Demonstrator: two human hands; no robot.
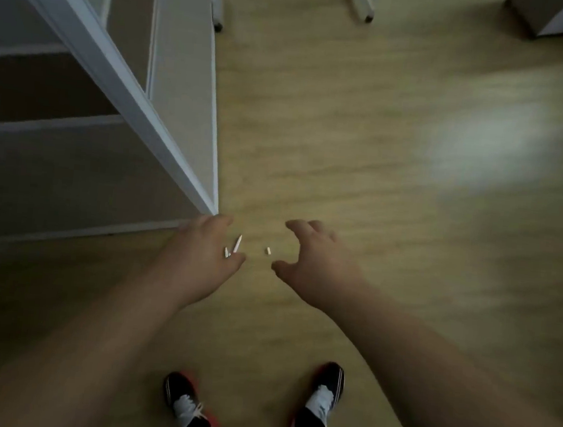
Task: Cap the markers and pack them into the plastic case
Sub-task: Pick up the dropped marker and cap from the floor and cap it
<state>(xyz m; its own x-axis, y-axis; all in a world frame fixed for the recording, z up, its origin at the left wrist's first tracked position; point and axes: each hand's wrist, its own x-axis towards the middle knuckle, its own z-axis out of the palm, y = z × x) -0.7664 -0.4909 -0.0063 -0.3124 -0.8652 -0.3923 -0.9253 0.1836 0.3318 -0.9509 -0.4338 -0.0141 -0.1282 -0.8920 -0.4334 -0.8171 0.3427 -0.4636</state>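
Three small white pieces [238,242] lay on the floor beside the shelf unit's [175,155] corner, possibly markers or caps. Left hand [206,250] and right hand [313,257] hovered, each grip wide, holding nothing. Blur risked a fumble; no case showed.

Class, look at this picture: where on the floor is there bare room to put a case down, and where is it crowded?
Free: the wide wood floor right of the right hand, and the strip between the white shelf unit and the far white furniture legs. Crowded: between the left hand and the right, where small white pieces lie, and near the shoes.
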